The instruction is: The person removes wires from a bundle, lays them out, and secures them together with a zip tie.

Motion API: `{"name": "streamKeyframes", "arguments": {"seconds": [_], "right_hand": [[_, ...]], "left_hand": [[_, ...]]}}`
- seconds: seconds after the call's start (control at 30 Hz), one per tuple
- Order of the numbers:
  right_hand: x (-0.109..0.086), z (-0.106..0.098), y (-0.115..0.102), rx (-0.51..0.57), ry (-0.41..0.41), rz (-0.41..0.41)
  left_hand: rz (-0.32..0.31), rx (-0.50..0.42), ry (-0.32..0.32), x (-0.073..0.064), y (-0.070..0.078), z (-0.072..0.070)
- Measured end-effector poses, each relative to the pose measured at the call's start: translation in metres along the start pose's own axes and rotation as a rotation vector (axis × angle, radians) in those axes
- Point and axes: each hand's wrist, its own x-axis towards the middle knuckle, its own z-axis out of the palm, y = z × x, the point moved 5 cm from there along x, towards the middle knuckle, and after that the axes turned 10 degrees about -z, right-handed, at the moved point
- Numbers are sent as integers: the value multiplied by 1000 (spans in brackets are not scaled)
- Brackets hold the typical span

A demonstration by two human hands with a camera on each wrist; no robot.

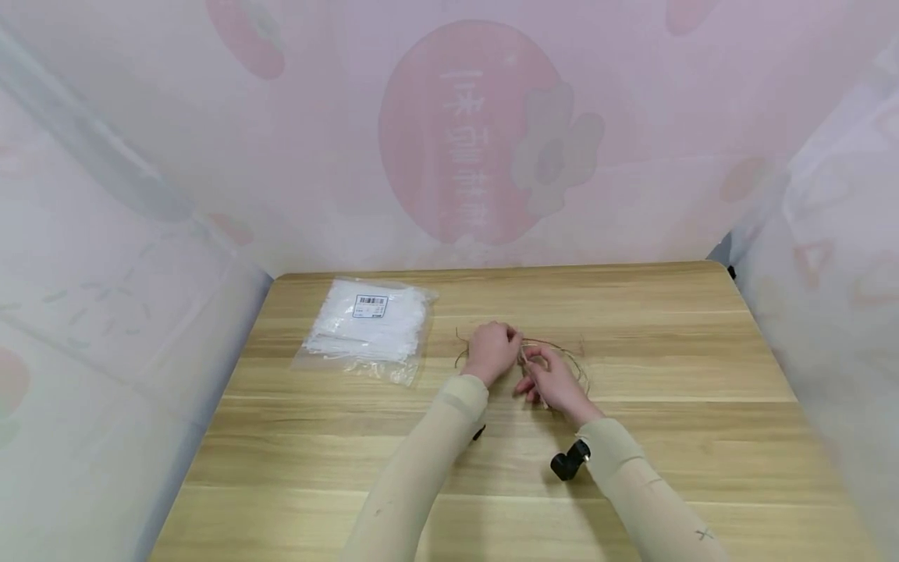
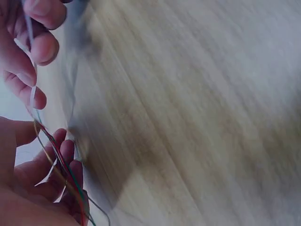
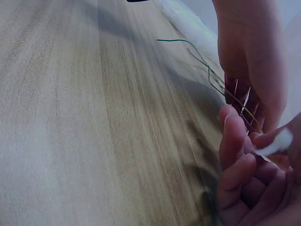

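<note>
Thin wires in red, green and yellowish tones [image 2: 60,154] run across the fingers of my left hand [image 1: 492,351], which pinches the bundle between thumb and fingers. Loose wire ends [image 3: 188,43] stick out past that hand in the right wrist view, and a wider loop of wire [image 1: 577,361] curves on the far side of the right hand in the head view. Close beside it, my right hand [image 1: 558,382] pinches a narrow white cable tie [image 3: 277,142]. The tie's lower part [image 2: 33,96] reaches down to the wires at the left thumb. Fingers hide where tie and wires meet.
A clear plastic bag of white cable ties [image 1: 365,320] with a barcode label lies at the back left of the wooden table [image 1: 295,468]. Printed curtains [image 1: 316,156] surround the table behind and at both sides. A black wrist device [image 1: 570,460] sits by the right sleeve.
</note>
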Motion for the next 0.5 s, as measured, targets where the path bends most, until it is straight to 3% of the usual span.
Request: {"name": "streamKeyframes", "arguments": {"seconds": [0.3,0.5], "right_hand": [[0,-3,2,-25,10,24],[-1,-2,2,-36,0,30]], "left_hand": [[-32,-199,-9,-4,0,-7],[-13,-214,33,-4,5,-9]]}}
